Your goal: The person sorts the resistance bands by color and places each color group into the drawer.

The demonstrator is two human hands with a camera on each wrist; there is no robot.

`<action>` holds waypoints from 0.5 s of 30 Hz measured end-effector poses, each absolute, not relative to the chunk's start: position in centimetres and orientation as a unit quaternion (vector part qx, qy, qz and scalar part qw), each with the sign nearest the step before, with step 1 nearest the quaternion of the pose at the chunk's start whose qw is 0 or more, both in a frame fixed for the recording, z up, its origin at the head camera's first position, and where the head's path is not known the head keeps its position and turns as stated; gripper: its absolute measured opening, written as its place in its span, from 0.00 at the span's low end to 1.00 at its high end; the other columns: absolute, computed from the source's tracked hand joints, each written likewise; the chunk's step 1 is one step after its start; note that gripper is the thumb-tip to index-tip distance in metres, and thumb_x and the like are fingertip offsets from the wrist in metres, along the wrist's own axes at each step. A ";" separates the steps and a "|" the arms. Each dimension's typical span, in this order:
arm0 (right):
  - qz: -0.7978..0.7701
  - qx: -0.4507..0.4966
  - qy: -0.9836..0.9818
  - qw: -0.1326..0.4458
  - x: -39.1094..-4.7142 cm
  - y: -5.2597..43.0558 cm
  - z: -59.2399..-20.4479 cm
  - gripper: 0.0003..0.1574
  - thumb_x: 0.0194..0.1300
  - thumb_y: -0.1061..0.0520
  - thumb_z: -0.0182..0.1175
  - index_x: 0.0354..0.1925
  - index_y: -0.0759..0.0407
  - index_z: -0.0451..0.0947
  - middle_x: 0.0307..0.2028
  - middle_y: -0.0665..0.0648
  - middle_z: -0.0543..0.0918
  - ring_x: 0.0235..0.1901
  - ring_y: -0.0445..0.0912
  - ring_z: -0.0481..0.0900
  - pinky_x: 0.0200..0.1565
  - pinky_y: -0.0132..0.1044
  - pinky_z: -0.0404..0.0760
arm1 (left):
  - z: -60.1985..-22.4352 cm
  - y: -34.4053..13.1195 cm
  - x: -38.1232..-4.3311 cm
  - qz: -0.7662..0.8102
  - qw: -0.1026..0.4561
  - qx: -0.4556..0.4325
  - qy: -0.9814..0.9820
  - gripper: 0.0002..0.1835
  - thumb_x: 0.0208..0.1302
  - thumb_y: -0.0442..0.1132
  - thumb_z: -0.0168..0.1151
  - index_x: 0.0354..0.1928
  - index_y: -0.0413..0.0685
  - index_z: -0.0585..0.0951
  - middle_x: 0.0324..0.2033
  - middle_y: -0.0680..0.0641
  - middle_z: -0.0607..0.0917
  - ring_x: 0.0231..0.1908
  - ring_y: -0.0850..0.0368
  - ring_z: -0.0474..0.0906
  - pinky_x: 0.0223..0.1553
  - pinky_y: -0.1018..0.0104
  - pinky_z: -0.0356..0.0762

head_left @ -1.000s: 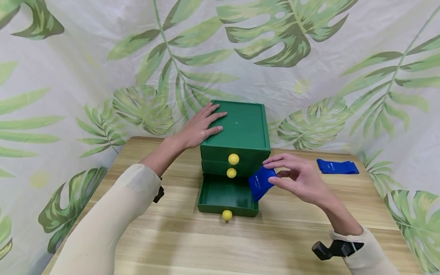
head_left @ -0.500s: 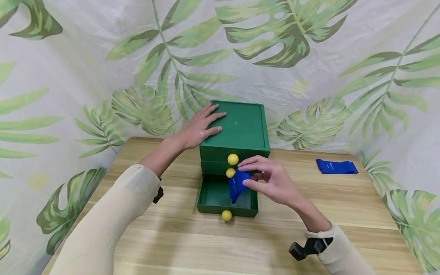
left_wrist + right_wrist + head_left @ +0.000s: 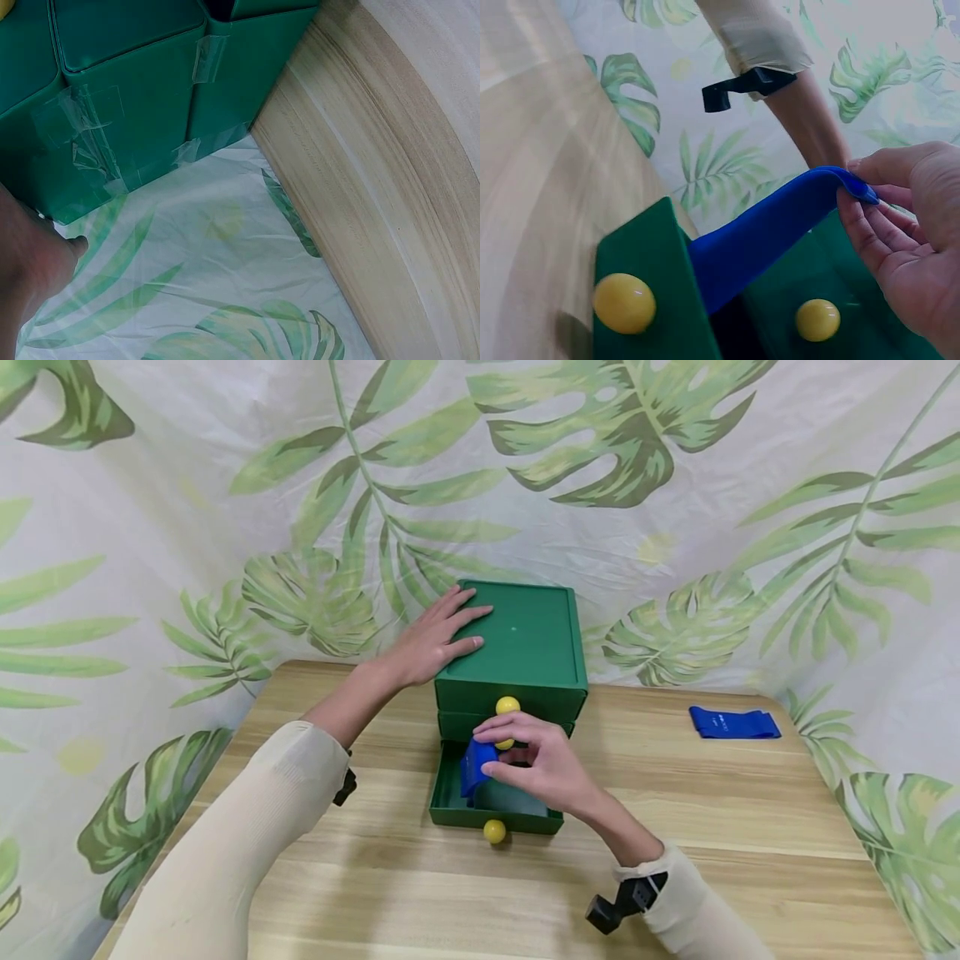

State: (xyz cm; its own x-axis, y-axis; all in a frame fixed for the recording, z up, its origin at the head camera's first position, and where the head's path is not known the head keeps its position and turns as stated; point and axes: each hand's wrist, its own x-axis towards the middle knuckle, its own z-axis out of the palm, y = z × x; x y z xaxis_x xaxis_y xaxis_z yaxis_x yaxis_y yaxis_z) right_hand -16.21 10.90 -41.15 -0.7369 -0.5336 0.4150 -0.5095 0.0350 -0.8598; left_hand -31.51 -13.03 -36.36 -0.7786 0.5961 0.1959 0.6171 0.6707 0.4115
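A green three-drawer cabinet (image 3: 525, 635) stands at the back of the table, its bottom drawer (image 3: 465, 817) pulled out. My left hand (image 3: 427, 650) rests on the left side of its top with fingers spread. With thumb and fingertips my right hand (image 3: 543, 764) pinches one end of a flat blue band (image 3: 476, 768) bearing small white print. That band hangs down into the left part of the open drawer. In the right wrist view the blue band (image 3: 769, 225) slopes from the fingertips to behind the drawer front, where its lower end is hidden.
A second blue band (image 3: 735, 723) lies folded on the wooden table (image 3: 675, 827) at the right. Yellow ball knobs (image 3: 494, 832) stick out from the drawer fronts. Leaf-patterned cloth (image 3: 420, 460) hangs behind the table. Clear tape (image 3: 210, 60) shows on the cabinet's side.
My right hand has moved left with the blue band, from the drawer's right edge to over its left part. The left hand has stayed on the cabinet top.
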 end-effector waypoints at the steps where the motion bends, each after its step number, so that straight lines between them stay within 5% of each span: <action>1: -0.596 -0.360 0.718 0.011 -16.2 10.7 -41.3 0.20 0.65 0.71 0.71 0.56 0.69 0.86 0.58 0.64 0.84 0.57 0.56 0.84 0.49 0.41 0.89 | -36.4 -13.0 -31.5 -0.232 0.023 -0.333 -0.914 0.33 0.84 0.56 0.48 0.84 0.56 0.62 0.85 0.43 0.49 0.85 0.45 0.33 0.81 0.39 0.38; 15: -0.575 -0.335 0.746 0.013 -15.4 10.4 -44.6 0.19 0.65 0.67 0.74 0.54 0.66 0.88 0.56 0.61 0.85 0.54 0.55 0.86 0.48 0.39 0.89 | -36.5 -13.0 -31.4 -0.238 0.028 -0.338 -0.910 0.32 0.84 0.55 0.48 0.83 0.55 0.63 0.85 0.43 0.50 0.85 0.45 0.34 0.81 0.40 0.38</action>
